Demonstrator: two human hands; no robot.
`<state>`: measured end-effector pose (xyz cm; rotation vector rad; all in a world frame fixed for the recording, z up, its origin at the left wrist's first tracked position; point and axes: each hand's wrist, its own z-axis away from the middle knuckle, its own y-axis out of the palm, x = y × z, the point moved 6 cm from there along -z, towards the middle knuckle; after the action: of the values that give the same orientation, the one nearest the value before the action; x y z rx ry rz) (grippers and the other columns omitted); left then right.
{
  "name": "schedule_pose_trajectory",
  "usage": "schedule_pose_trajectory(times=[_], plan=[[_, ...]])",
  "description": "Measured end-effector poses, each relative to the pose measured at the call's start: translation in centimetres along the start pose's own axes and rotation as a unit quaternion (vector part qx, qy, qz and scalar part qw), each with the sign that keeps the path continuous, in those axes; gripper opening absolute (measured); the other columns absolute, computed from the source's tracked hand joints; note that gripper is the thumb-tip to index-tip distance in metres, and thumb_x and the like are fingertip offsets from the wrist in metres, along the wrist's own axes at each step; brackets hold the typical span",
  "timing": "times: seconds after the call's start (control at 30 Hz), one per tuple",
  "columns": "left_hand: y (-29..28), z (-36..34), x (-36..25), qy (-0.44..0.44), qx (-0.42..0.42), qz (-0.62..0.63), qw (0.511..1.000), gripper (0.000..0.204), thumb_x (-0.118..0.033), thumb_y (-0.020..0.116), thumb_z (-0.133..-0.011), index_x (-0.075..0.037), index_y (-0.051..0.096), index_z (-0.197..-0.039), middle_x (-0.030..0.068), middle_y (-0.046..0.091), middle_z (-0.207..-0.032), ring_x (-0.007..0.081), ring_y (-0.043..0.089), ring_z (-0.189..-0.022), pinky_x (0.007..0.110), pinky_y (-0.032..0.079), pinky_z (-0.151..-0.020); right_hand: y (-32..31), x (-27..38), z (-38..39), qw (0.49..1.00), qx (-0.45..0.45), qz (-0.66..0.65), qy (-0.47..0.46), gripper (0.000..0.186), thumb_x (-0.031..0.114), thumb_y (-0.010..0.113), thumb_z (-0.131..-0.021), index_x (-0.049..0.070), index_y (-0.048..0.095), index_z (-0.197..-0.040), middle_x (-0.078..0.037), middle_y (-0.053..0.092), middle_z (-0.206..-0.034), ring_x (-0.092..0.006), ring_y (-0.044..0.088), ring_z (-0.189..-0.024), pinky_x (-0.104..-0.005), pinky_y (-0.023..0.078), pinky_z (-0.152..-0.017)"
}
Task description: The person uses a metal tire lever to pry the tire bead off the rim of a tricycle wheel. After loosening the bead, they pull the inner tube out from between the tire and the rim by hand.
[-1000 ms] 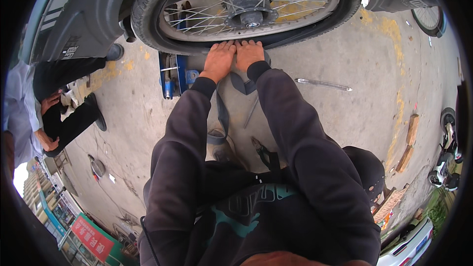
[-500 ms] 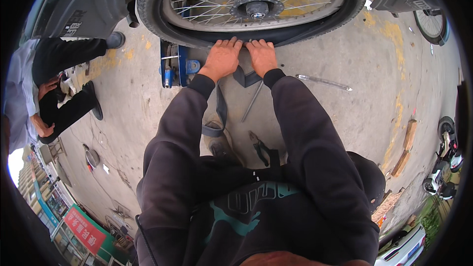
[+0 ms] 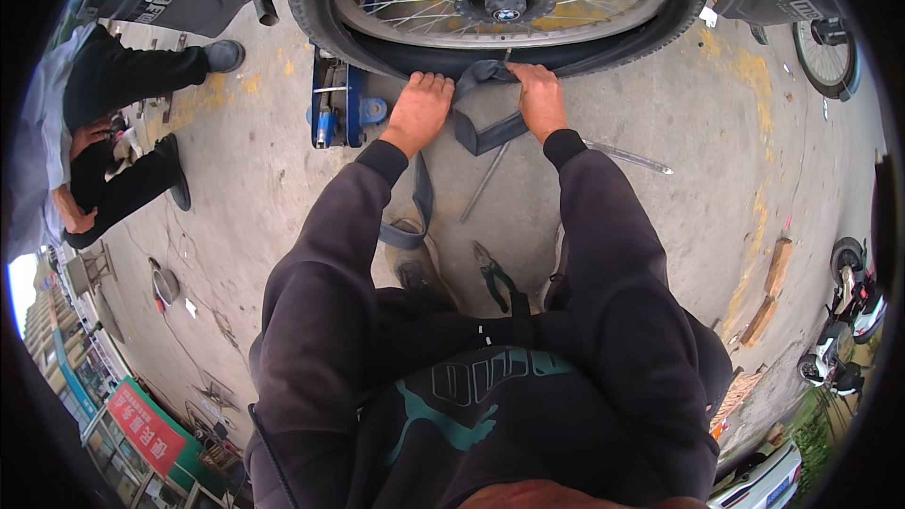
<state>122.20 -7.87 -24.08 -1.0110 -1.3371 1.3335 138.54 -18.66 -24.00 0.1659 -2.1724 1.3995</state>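
A spoked wheel (image 3: 424, 33) with a black tire (image 3: 316, 14) hangs at the top; the tire's lower bead stands away from the rim. A flat dark grey inner tube (image 3: 485, 139) droops in a loop below it, and another length runs down past my left wrist toward my shoe. My left hand (image 3: 420, 111) has its fingers curled over the tire's lower edge, fingertips partly hidden. Closed on the tube just under the rim is my right hand (image 3: 540, 102). A thin metal rod (image 3: 484, 184) lies below the loop, and pliers (image 3: 493, 280) rest between my feet.
A blue floor jack (image 3: 349, 111) stands left of my left hand. To the right lies a long silver bar (image 3: 633, 158), with wooden blocks (image 3: 779, 266) farther off. At left, a person in dark trousers (image 3: 141, 80) sits close by. Parked scooters (image 3: 844, 311) line the right.
My right hand has moved right and lifted a fold of the inner tube into view below the rim. My left hand stays near the tire edge. The view has shifted slightly.
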Motion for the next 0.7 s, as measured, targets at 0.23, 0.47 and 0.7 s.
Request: schedule_pose_trajectory(times=[0.23, 0.47, 0.7], plan=[[0.4, -0.3, 1.3, 0.032, -0.026, -0.005, 0.999, 0.032, -0.013, 0.056, -0.089, -0.003, 0.064, -0.118, 0.0103, 0.069, -0.109, 0.0232, 0.064, -0.105, 0.035, 0.044, -0.095, 0.8, 3.2, 5.3, 0.742, 0.596, -0.261, 0.160, 0.042, -0.010, 0.065, -0.079, -0.002, 0.068, -0.119, -0.016, 0.072, -0.113, -0.0248, 0.067, -0.108, -0.0341, 0.052, -0.093], [0.7, -0.3, 0.5, 0.010, -0.035, -0.022, 0.999, 0.036, -0.012, 0.056, -0.087, 0.000, 0.063, -0.121, 0.0115, 0.068, -0.112, 0.0246, 0.063, -0.107, 0.038, 0.043, -0.096, 2.5, 10.5, 9.1, 0.813, 0.580, -0.051, 0.004, 0.032, 0.008, 0.067, -0.082, 0.009, 0.072, -0.114, -0.016, 0.070, -0.117, -0.0328, 0.065, -0.112, -0.0398, 0.053, -0.089], [1.4, -1.3, -1.7, -0.015, -0.036, 0.003, 0.999, 0.039, -0.013, 0.056, -0.087, 0.001, 0.061, -0.123, 0.0145, 0.066, -0.121, 0.0260, 0.061, -0.115, 0.038, 0.041, -0.102, 5.7, 3.0, -1.0, 0.969, 0.198, 0.144, -0.047, 0.023, 0.013, 0.059, -0.087, 0.005, 0.068, -0.107, -0.012, 0.070, -0.111, -0.0260, 0.066, -0.107, -0.0416, 0.048, -0.095]])
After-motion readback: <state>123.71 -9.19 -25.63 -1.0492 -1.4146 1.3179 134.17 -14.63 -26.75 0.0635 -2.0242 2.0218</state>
